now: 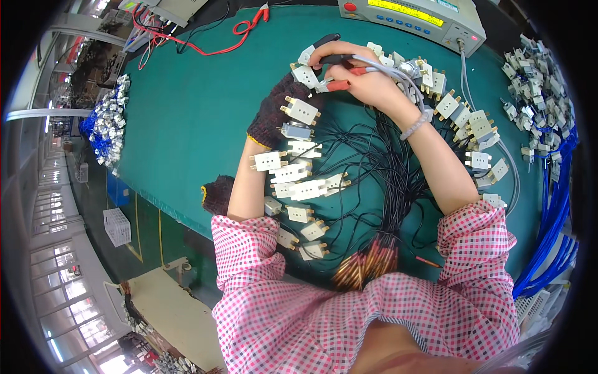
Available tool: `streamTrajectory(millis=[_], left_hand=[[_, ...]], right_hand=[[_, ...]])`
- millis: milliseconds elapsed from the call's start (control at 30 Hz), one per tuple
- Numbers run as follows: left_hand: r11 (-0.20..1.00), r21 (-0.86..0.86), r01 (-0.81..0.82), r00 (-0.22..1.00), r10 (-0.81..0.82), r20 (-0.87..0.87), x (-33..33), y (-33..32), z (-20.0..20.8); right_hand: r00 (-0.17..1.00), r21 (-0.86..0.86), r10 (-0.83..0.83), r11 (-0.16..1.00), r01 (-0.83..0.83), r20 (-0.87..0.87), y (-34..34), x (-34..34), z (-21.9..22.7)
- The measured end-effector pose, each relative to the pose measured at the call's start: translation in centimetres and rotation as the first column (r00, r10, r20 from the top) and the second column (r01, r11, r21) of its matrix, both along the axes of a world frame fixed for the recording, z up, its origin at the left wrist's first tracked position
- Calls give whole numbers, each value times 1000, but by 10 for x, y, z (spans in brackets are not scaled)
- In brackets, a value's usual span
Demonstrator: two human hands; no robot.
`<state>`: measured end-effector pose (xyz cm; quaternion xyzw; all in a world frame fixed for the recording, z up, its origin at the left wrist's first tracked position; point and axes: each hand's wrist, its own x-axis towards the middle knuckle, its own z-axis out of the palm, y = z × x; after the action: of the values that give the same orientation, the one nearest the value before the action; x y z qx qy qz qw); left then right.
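My left hand, in a dark knit glove with a yellow cuff edge, closes on a small white rectangular block with metal tabs. My bare right hand grips test clips on grey cables: a red-sleeved clip and a black-sleeved clip, both at the block's tabs. Whether their jaws are clamped there is too small to tell. Below and to the right fan out several similar white blocks on thin black wires. These wires gather into a bundle with copper-coloured ends near my body.
A bench meter with a yellow display stands at the back right, its cable running down the right side. Piles of blocks on blue wires lie at the right and far left. A red lead crosses the green mat.
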<state>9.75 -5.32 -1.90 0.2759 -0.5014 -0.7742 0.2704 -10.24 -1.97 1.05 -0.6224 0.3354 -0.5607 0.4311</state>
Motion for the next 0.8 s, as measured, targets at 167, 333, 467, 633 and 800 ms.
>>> streamTrajectory(millis=[167,333,467,633,800], left_hand=[[998,-57,18,1000,-19,-14,-10,0,5],[1000,-1,7,997,-8,-71,-8,-1,4],[994,97,-40,990,53,-133,2,3,1],[983,172,-62,977,95,-188,5,5,-1],[970,233,-75,963,131,-235,1,6,-3]], right_hand=[[998,101,59,993,-58,-11,0,-1,-1],[998,69,29,997,-25,-63,0,-2,2],[996,35,-37,999,40,-76,2,3,2],[994,4,-71,997,72,-80,3,9,-3],[999,118,32,992,-34,17,0,5,-6]])
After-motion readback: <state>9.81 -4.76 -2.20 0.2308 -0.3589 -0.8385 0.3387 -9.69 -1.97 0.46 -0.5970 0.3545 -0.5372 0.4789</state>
